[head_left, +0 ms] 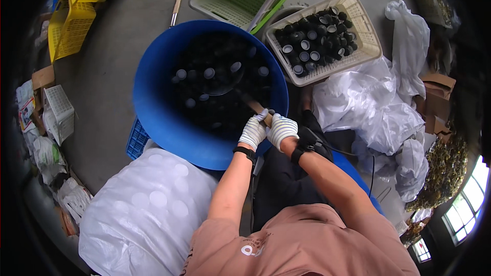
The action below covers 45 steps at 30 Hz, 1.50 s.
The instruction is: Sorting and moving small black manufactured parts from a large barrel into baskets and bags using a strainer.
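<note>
Both my hands wear striped white work gloves. My left hand (252, 131) and my right hand (281, 130) are closed side by side around the wooden handle (259, 109) of a scoop. The handle reaches over the rim into a big round blue tub (158, 122). Inside the tub, the scoop's metal head (223, 90) shows only as a curved edge, partly blurred and dark. Black bottle caps (209, 73) with pale inner faces lie around it in the tub.
Right of the tub stands a cream basket (369, 46) of similar caps. Beyond the tub are a white-and-green crate (225, 0) and another wooden-handled tool (177, 6). A full white sack (148, 214) sits near left; plastic sheeting (365, 102) lies right. Yellow baskets (71, 25) stand far left.
</note>
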Tool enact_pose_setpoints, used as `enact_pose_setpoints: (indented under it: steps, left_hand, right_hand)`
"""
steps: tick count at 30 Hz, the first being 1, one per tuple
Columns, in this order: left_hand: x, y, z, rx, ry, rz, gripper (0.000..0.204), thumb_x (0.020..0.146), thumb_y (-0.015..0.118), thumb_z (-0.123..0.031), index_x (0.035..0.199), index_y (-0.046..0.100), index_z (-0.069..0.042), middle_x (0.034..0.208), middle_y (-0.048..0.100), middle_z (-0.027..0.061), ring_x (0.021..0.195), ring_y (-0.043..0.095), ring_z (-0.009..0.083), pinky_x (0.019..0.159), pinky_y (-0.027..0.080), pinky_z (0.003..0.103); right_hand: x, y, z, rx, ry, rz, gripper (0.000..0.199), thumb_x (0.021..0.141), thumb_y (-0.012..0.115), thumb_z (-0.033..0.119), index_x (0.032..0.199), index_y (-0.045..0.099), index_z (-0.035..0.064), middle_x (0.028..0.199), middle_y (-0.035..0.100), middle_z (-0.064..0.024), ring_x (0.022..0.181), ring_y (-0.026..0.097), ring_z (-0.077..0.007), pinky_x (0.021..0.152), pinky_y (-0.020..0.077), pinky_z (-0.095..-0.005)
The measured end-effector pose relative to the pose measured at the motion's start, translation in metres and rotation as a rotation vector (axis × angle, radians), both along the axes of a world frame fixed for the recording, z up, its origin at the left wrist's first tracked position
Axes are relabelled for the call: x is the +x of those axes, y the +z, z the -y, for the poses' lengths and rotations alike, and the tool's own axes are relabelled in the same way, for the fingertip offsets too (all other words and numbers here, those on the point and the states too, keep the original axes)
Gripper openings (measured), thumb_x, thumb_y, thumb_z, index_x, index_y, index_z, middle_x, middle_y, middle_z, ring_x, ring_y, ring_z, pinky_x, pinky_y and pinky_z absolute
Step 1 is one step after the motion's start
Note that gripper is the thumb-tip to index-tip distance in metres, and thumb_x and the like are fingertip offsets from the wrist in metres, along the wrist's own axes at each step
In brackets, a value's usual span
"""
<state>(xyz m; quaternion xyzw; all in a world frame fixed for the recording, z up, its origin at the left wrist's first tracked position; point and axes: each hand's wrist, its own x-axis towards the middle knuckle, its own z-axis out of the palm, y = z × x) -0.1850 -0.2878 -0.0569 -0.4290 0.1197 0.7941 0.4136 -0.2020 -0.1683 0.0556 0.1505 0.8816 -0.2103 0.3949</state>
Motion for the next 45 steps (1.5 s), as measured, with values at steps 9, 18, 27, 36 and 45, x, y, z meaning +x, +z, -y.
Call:
enact_pose_setpoints:
  steps: [9, 18, 27, 36, 45]
  left_hand:
    - [0.007, 0.064, -0.048, 0.020, 0.078, -0.131, 0.027, 0.090, 0.067, -0.019, 0.109, 0.060, -0.001, 0.107, 0.063, 0.0104, 0.105, 0.058, 0.0250, 0.102, 0.042, 0.039]
    - [0.026, 0.126, -0.108, -0.087, 0.206, -0.102, 0.027, 0.088, 0.068, -0.013, 0.110, 0.056, -0.005, 0.106, 0.064, 0.0114, 0.105, 0.060, 0.0265, 0.099, 0.046, 0.043]
    - [0.017, 0.176, -0.159, -0.282, 0.157, -0.143, 0.033, 0.086, 0.070, -0.008, 0.113, 0.050, -0.006, 0.105, 0.063, 0.0134, 0.102, 0.060, 0.0265, 0.097, 0.047, 0.039]
    - [-0.080, 0.218, -0.201, -0.434, 0.001, -0.318, 0.027, 0.087, 0.070, -0.009, 0.108, 0.054, -0.003, 0.102, 0.064, 0.0135, 0.099, 0.060, 0.0273, 0.097, 0.046, 0.040]
    - [-0.195, 0.204, -0.212, -0.804, -0.010, -0.505, 0.029, 0.081, 0.072, -0.007, 0.103, 0.053, -0.003, 0.085, 0.058, 0.0061, 0.074, 0.060, 0.0209, 0.070, 0.051, 0.035]
  right_hand:
    - [0.016, 0.054, -0.070, -0.040, 0.240, -0.262, 0.022, 0.082, 0.061, 0.019, 0.095, 0.059, 0.0009, 0.080, 0.068, -0.0209, 0.076, 0.068, -0.0367, 0.067, 0.0529, -0.0455]
    - [0.013, 0.111, -0.148, -0.224, 0.357, -0.282, 0.028, 0.082, 0.066, 0.027, 0.092, 0.059, 0.0019, 0.083, 0.068, -0.0188, 0.076, 0.067, -0.0358, 0.065, 0.0538, -0.0432]
    - [0.018, 0.135, -0.206, -0.344, 0.207, -0.309, 0.029, 0.079, 0.069, 0.029, 0.092, 0.060, 0.0044, 0.078, 0.067, -0.0187, 0.072, 0.066, -0.0371, 0.062, 0.0527, -0.0446]
    - [-0.047, 0.148, -0.245, -0.403, 0.030, -0.380, 0.034, 0.080, 0.066, 0.034, 0.096, 0.060, 0.0054, 0.085, 0.067, -0.0192, 0.081, 0.066, -0.0375, 0.073, 0.0529, -0.0455]
    - [-0.173, 0.113, -0.220, -0.930, -0.627, -0.001, 0.035, 0.073, 0.072, 0.032, 0.077, 0.068, -0.0026, 0.060, 0.060, -0.0074, 0.047, 0.056, -0.0171, 0.045, 0.0455, -0.0314]
